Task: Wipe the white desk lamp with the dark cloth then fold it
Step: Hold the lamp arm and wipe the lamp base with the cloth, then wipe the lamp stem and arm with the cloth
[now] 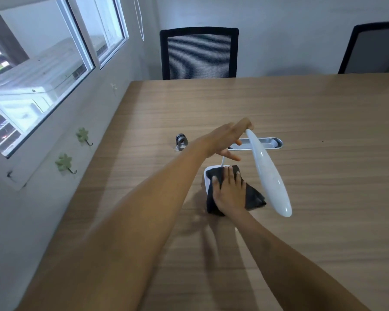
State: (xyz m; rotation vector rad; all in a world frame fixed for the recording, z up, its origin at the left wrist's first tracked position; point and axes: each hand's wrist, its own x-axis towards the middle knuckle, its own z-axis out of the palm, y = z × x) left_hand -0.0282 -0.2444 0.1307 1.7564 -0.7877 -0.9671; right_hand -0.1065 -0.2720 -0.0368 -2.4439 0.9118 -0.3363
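The white desk lamp stands on the wooden table, its long oval head (267, 173) raised and slanting toward me. My left hand (228, 140) grips the far end of that head, thumb and fingers around its tip. The lamp's white base (207, 173) is mostly covered by the dark cloth (253, 196). My right hand (230, 189) lies flat on the cloth, pressing it onto the base, fingers pointing away from me. The thin lamp neck (222, 161) shows just behind the cloth.
A small metal cylinder (181, 142) stands left of the lamp. A silver cable slot (270, 143) is set in the table (312, 122) behind it. Two black mesh chairs (199, 53) (373, 50) sit at the far edge. Wall and window are on the left.
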